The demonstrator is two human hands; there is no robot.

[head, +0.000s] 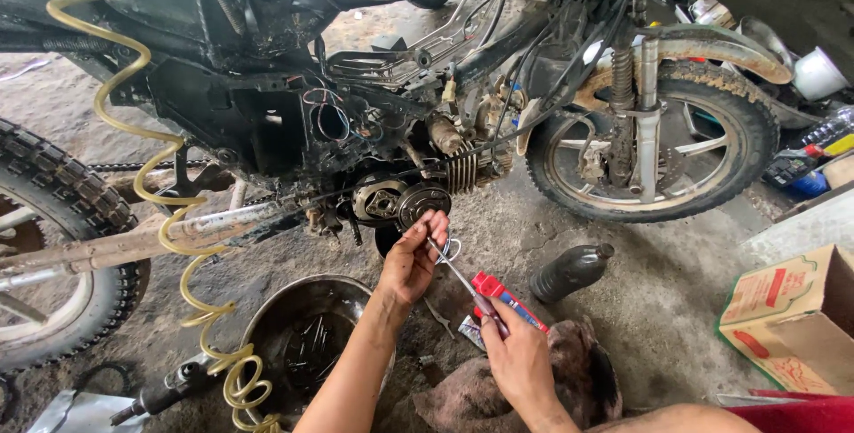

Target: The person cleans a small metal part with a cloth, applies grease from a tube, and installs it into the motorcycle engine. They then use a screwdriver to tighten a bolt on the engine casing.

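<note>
Hands are working low beside a stripped motorcycle point(382, 122) parked on a concrete floor point(658, 300). The left hand point(411, 260) is pinching a thin metal part point(447, 251) between fingertips, just below the exposed engine cover point(405, 204). The right hand point(519, 357) is grasping a red tube point(505, 300), its nozzle end pointing up and left toward the metal part. The tube's long axis is running diagonally, from lower right to upper left, and its tip is lying just beside the left hand's fingers. The left hand is the nearer to the engine; the right is sitting back over a brown rag point(569, 371).

Count: one tube, one thin part in hand, two wheels in view, one dark plastic bottle point(569, 270) lying on its side, one metal basin point(307, 335), one coiled yellow air hose point(182, 246), one cardboard box point(792, 317). What the thin part is cannot be told for certain.
</note>
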